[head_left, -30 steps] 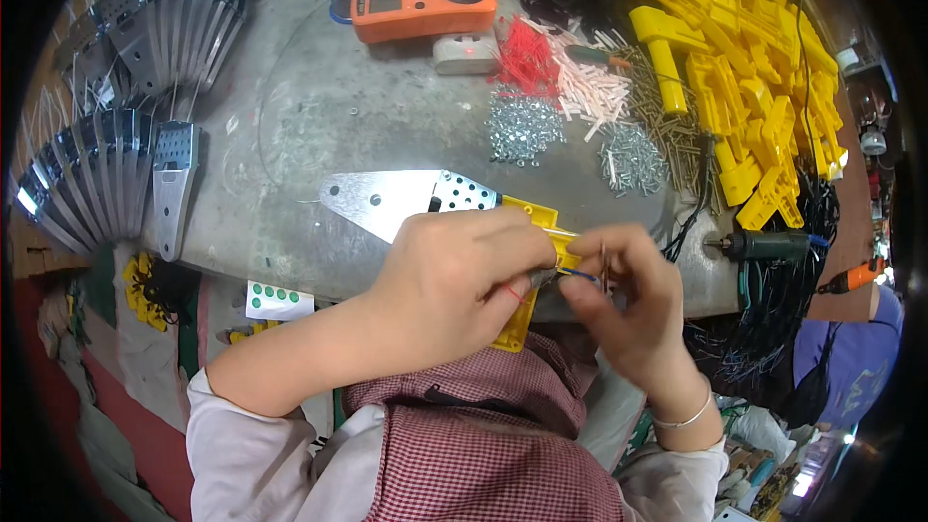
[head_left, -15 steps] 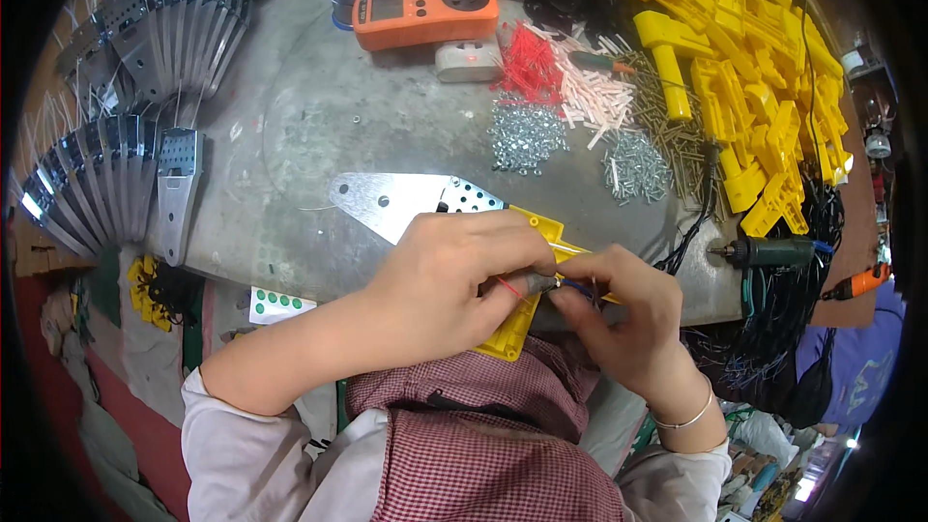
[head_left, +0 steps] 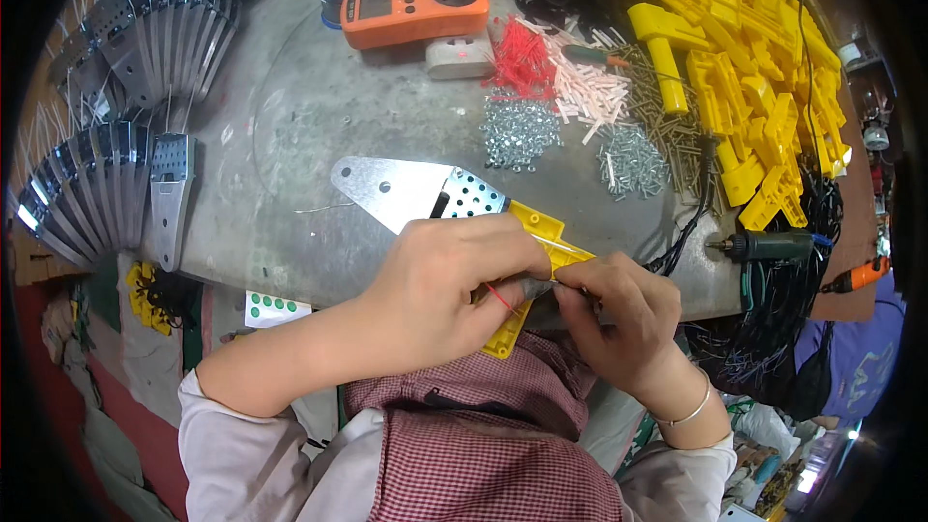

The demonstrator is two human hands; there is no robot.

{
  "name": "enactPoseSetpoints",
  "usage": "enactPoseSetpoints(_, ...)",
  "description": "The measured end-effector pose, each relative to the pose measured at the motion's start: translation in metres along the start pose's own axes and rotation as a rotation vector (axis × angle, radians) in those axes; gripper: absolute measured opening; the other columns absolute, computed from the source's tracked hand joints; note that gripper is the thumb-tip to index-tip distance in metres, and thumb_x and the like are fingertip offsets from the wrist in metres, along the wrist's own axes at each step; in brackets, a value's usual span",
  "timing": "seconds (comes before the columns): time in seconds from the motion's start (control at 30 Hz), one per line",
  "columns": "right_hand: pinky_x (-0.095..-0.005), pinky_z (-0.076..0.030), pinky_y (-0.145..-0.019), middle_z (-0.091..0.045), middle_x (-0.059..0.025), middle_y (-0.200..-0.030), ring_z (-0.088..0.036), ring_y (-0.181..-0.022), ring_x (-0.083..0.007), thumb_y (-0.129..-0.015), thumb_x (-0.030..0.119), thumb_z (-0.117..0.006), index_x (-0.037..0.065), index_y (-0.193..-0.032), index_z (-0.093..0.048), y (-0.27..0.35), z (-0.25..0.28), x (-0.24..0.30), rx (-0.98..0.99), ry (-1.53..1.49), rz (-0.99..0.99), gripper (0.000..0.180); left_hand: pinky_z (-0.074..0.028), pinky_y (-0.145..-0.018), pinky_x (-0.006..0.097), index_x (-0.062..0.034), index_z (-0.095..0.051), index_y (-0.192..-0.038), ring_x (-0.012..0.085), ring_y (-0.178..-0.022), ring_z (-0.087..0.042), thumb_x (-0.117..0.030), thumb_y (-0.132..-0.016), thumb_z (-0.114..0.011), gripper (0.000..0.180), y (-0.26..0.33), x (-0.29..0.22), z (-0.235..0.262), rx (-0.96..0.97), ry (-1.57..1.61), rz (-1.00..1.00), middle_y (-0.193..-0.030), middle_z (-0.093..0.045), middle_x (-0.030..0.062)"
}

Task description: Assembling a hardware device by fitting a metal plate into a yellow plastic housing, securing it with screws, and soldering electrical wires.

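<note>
Over the table's front edge lies a yellow plastic housing (head_left: 537, 223) joined to a flat silver metal plate (head_left: 382, 186) with holes. My left hand (head_left: 445, 275) is closed over the housing, with a thin red wire (head_left: 502, 299) sticking out between its fingers. Close beside it my right hand (head_left: 623, 309) pinches thumb against fingers; whatever is in that pinch is hidden. The fingertips of both hands almost meet above the housing, covering its middle.
Beyond lie an orange meter (head_left: 416, 10), red sleeves (head_left: 525, 60), pale sleeves (head_left: 590, 87), nuts (head_left: 520, 133) and screws (head_left: 633, 162). Yellow housings (head_left: 725, 58) pile up at right, near a dark green screwdriver (head_left: 768, 246). Metal plates (head_left: 87, 188) fan out at left.
The fingertips of my right hand have closed in above the housing, and the dark wire end seen between the hands is now covered. The red wire points further downward.
</note>
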State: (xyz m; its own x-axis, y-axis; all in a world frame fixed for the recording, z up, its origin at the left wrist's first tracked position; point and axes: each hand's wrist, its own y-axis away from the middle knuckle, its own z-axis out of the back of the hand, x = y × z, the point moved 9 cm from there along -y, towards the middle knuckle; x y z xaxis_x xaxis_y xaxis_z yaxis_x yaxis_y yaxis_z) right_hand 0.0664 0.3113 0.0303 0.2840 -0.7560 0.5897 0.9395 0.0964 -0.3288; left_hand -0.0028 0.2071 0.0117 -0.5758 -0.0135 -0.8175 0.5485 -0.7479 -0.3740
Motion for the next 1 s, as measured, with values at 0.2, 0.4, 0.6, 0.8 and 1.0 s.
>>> enactPoseSetpoints(0.2,-0.0219,-0.043,-0.053,-0.058,-0.0028,-0.071,-0.055,-0.058,-0.0062,-0.083,0.001,-0.068,0.003,-0.091,-0.057,0.003,-0.02,-0.029,0.173,-0.483,-0.387,0.014,-0.052,-0.069,0.034,-0.0026,-0.066,-0.09,0.0288,-0.08,-0.065,0.006,-0.065,-0.067,0.027,0.003,-0.013,-0.002,0.047,-0.144,-0.085,-0.087,-0.065,0.01)
enactPoseSetpoints(0.4,-0.019,-0.043,-0.055,-0.06,-0.0017,-0.072,-0.054,-0.061,-0.003,-0.081,-0.003,-0.066,0.002,-0.087,-0.057,0.014,-0.022,-0.043,0.1,-0.707,-0.581,0.012,-0.049,-0.084,0.035,-0.0017,-0.07,-0.095,0.0231,-0.097,-0.062,0.004,-0.066,-0.064,0.03,0.001,0.011,0.023,0.055,0.145,0.077,-0.099,-0.068,0.0091)
enactPoseSetpoints(0.6,-0.0239,-0.046,-0.058,-0.062,-0.003,-0.074,-0.057,-0.063,-0.0089,-0.077,0.001,-0.073,0.002,-0.089,-0.065,0.001,0.008,-0.025,0.107,-0.349,-0.29,0.014,-0.05,-0.077,0.031,-0.001,-0.071,-0.095,0.0193,-0.084,-0.064,0.004,-0.072,-0.066,0.024,-0.004,0.007,0.029,-0.066,0.048,0.155,-0.085,-0.068,0.0073)
enactPoseSetpoints(0.8,-0.0337,-0.048,-0.063,-0.053,-0.0074,-0.074,-0.057,-0.071,-0.0267,-0.072,0.017,-0.076,0.005,-0.084,-0.063,-0.022,0.011,-0.01,0.013,0.319,-0.056,0.021,-0.048,-0.068,0.033,-0.0007,-0.066,-0.089,0.0228,-0.075,-0.06,0.003,-0.072,-0.065,0.018,-0.015,-0.001,0.018,0.004,-0.108,0.077,-0.084,-0.066,0.0085)
enactPoseSetpoints(1.0,-0.0373,-0.047,-0.057,-0.052,-0.0073,-0.074,-0.057,-0.069,-0.0275,-0.077,0.015,-0.07,0.007,-0.08,-0.06,-0.014,0.004,-0.011,0.081,0.251,-0.004,0.013,-0.047,-0.067,0.037,-0.0035,-0.065,-0.088,0.0276,-0.079,-0.056,0.0,-0.068,-0.064,0.02,-0.015,-0.015,0.011,-0.048,-0.381,0.024,-0.084,-0.061,0.009)
